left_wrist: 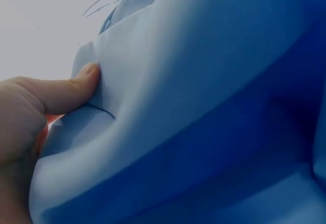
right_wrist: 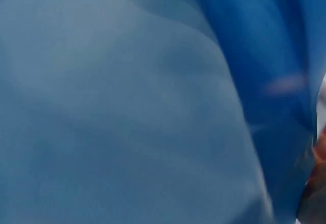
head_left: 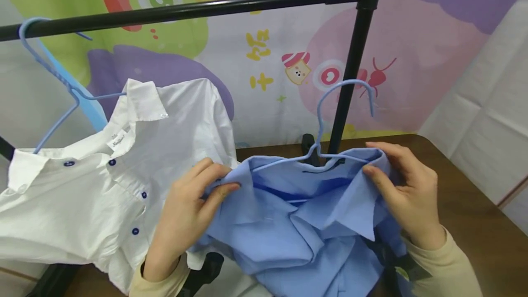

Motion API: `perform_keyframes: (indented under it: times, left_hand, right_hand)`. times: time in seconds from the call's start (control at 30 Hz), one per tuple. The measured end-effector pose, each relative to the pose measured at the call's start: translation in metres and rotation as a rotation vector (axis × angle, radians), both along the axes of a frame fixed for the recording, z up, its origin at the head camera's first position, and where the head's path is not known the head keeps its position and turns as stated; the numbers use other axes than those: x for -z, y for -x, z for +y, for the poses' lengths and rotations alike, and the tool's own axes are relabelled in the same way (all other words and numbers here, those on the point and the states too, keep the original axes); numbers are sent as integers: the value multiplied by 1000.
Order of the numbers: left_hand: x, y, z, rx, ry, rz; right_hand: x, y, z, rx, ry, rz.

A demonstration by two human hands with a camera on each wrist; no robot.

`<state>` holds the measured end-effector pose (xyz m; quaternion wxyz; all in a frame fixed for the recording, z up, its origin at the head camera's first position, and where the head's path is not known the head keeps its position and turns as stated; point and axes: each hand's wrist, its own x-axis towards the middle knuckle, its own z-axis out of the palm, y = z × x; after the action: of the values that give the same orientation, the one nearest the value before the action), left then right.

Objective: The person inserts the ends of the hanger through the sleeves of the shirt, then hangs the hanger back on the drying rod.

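Observation:
A blue shirt (head_left: 284,237) with a collar hangs around a light-blue hanger (head_left: 319,127), whose hook rises above the neck opening. My left hand (head_left: 187,210) pinches the shirt's shoulder on the left, thumb in front and fingers behind. In the left wrist view that thumb (left_wrist: 76,89) presses on the blue cloth near a seam. On the other side my right hand (head_left: 406,191) pinches the collar and shoulder cloth between thumb and fingers. Blue cloth (right_wrist: 127,107) fills most of the right wrist view, with only a sliver of hand at its right edge.
A white shirt (head_left: 173,127) with dark buttons hangs at left on another blue hanger (head_left: 62,79), hooked over the black rail (head_left: 198,8). The rack's black post (head_left: 350,68) stands behind the blue shirt's hanger. Below is a brown tabletop (head_left: 466,223); a printed cloth (head_left: 264,104) forms the backdrop.

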<state>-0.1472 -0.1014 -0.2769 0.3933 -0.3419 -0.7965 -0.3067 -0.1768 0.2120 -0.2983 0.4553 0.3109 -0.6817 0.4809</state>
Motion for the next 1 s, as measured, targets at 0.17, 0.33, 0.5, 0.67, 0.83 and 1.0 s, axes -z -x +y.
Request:
perform_keyframes:
  times: [0.17, 0.33, 0.5, 0.67, 0.83, 1.0]
  left_hand:
    - [-2, 0, -9, -87, -61, 26]
    - [-7, -3, -20, -148, -92, 29]
    - [-9, -6, -29, -192, -125, 32]
    - [-10, -9, -41, -229, -174, 45]
    - [-12, -11, -52, -236, -276, 52]
    - [-13, -14, -60, -242, -370, 47]
  right_hand:
    - [3, 8, 14, 110, -97, -67]
    - [3, 13, 20, 198, -122, -112]
    - [2, 15, 22, 260, -152, -150]
    - [4, 19, 24, 273, -185, -217]
    - [9, 25, 28, 289, -215, -335]
    - [13, 31, 31, 304, -296, -400]
